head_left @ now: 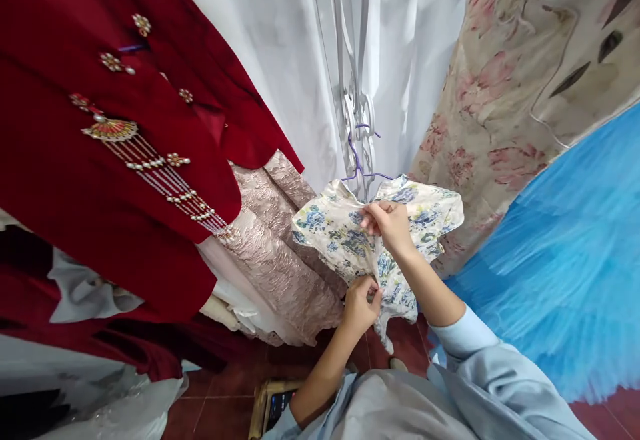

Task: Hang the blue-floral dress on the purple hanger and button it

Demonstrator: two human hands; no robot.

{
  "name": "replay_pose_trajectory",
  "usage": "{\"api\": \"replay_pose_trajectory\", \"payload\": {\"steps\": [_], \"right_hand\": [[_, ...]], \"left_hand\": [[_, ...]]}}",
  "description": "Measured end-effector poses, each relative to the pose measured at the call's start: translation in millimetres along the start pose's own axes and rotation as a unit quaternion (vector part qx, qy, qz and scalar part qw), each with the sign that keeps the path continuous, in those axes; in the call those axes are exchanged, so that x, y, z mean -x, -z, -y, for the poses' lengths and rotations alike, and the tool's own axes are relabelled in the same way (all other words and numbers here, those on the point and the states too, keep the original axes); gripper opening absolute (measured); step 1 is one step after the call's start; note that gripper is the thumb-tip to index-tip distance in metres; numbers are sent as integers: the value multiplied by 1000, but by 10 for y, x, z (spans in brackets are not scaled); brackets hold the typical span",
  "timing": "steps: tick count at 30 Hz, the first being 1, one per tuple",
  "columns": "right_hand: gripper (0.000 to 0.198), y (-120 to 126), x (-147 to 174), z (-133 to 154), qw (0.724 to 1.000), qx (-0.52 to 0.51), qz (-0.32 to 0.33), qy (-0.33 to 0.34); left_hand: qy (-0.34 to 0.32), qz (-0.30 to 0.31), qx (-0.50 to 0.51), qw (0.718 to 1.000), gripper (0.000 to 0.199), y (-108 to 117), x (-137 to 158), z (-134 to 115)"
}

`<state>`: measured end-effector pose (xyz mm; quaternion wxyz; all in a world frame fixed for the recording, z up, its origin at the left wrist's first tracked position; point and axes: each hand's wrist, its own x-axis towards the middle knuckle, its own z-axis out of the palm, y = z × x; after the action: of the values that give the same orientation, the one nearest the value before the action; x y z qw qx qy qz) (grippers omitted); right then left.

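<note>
A small white garment with blue flowers point(345, 233) hangs from a purple wire hanger point(358, 168) in front of me. My right hand point(387, 221) pinches the garment's opening edge just below the neckline. Lower down on the same edge, my left hand point(363, 301) is closed on the cloth with thumb and finger together. Between the two hands the edge runs nearly straight. Whether there is a zip or buttons along it, I cannot make out. The hanger's hook loops among white hooks point(367, 110) above.
A dark red jacket with beaded brooches point(165, 153) and a pink brocade skirt point(270, 247) hang on the left. To the right are a floral beige cloth point(480, 127) and blue tulle point(560, 260). A white curtain point(280, 47) hangs behind. A wooden-edged box point(260, 400) stands on the red tiled floor.
</note>
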<state>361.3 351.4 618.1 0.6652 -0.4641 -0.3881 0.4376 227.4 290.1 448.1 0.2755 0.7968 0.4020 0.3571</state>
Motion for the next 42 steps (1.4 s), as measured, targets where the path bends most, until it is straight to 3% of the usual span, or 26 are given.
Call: {"api": "replay_pose_trajectory", "payload": {"steps": [4,9,13,15,17,19,21,24,28,32,37,42], "right_hand": [[21,28,-145,108,999,-16,29,24],[21,102,-239,274,996,-23,61,56],[20,197,-247,341,992,8,91,82],[22,263,-239,295,992,28,101,69],[24,328,-236,219,993,39,103,44],[28,376,-243,145,993,46,103,25],[35,396,-255,97,993,55,106,20],[46,376,-279,80,992,61,106,25],[56,309,-307,101,992,58,109,36],[58,264,-289,104,991,67,109,47],[53,256,-164,23,985,43,109,123],[48,206,-39,-56,980,57,70,175]], "left_hand": [[-9,-15,-21,1000,19,-82,2,-85],[36,18,-59,997,15,-252,131,-89],[55,31,-29,998,9,-153,82,-65],[34,-17,-8,999,11,27,-54,-110],[-2,-109,-19,994,17,272,-260,-216],[-52,-210,-62,974,20,536,-520,-370],[-110,-266,-100,952,29,773,-808,-539],[-170,-227,-143,948,40,992,-1216,-737],[-182,-147,-176,956,25,1025,-1520,-809],[-221,-142,-155,952,23,1028,-1523,-772],[-243,-130,-97,956,19,1180,-1507,-795],[-264,-160,-67,949,21,1212,-1580,-890]]}}
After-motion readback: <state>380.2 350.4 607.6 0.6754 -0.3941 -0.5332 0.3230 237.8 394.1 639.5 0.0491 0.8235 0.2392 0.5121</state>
